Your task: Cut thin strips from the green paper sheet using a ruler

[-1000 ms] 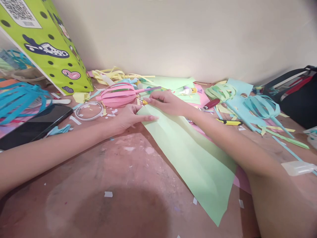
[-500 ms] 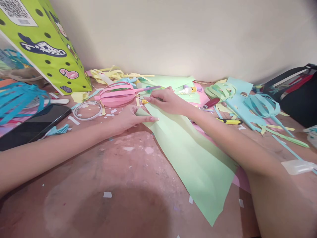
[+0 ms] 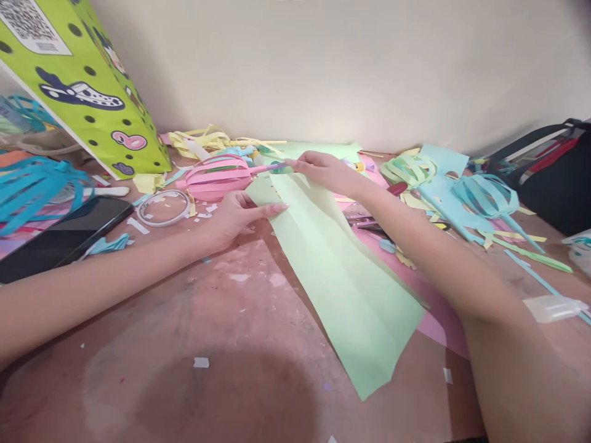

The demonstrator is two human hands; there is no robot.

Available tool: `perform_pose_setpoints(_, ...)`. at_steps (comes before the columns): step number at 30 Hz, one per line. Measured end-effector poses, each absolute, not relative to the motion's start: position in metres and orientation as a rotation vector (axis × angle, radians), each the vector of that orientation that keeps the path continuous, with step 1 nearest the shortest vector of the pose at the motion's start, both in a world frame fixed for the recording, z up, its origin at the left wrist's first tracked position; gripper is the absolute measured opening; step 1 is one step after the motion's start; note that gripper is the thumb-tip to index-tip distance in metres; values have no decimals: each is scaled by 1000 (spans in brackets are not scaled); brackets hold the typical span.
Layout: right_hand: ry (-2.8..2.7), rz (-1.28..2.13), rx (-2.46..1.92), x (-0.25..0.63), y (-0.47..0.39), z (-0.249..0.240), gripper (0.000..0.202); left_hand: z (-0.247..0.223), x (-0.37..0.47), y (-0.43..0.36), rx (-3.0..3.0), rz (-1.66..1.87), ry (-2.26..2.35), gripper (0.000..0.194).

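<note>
Hands (image 3: 240, 212) on green paper (image 3: 341, 277), unreadable QR label (image 3: 30, 24)

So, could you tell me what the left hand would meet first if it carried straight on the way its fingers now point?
The left hand points right, its fingertips already resting on the light green paper sheet. Going on, it would slide across that sheet and probably meet the right forearm next, though depth is hard to judge.

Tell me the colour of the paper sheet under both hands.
Light green paper sheet, clearest in the head view.
</note>
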State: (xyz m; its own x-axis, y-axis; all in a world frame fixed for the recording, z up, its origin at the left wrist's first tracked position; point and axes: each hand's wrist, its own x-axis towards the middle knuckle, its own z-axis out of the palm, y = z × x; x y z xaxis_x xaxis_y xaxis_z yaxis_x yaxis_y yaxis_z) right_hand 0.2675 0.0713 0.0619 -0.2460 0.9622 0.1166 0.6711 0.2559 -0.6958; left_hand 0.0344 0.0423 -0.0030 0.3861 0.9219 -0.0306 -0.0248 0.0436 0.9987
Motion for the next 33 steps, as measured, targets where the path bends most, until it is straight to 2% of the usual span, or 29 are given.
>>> perform_pose_setpoints(8, -1455, 1345, -1204, 300, 101, 50, 21, -4, 40, 46, 1274, 1124, 844, 42)
perform_pose_setpoints(13, -1326, 1568, -1125, 297, 84, 37, 30, -4, 41, 47, 1273, 1186, 801, 45)
perform_pose_setpoints(19, -1176, 1410, -1076, 303, 41, 16, 39, -2, 41, 46, 1328, 1207, 736, 46)
perform_pose_setpoints(24, -1290, 1462, -1133, 311, 25, 11, 48, -2, 41, 45, 1334, 1226, 774, 42)
perform_pose_setpoints(33, -1280, 1338, -1195, 301, 26, 12, 51, -5, 37, 44, 1316, 1015, 823, 43)
